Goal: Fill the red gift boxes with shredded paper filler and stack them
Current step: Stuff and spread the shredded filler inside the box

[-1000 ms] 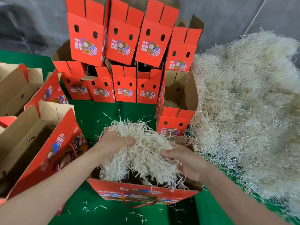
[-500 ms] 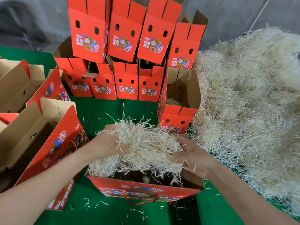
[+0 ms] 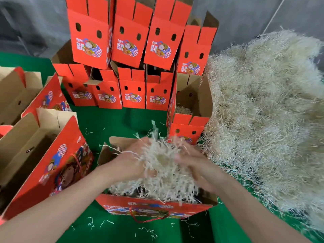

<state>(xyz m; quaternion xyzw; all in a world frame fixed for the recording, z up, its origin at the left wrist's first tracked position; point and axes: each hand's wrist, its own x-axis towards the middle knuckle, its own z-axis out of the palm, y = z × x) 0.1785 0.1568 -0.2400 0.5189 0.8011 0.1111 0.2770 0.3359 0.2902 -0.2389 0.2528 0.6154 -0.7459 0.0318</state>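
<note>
Green cloth (image 3: 112, 125) spreads before a grey wall (image 3: 245, 20).

Pale shredded paper (image 3: 163, 172) heaps over the open red gift box (image 3: 154, 206).

The green tabletop (image 3: 112, 123) carries open red gift boxes (image 3: 133, 95), a heap of shredded paper filler (image 3: 263, 120) and stray strands (image 3: 105, 222).

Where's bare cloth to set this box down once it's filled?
Bare green cloth lies between the box being filled and the stacked red boxes behind it, dotted with stray shreds, and in a strip at its near side. Crowded: filler heap on the right, open boxes on the left.
</note>
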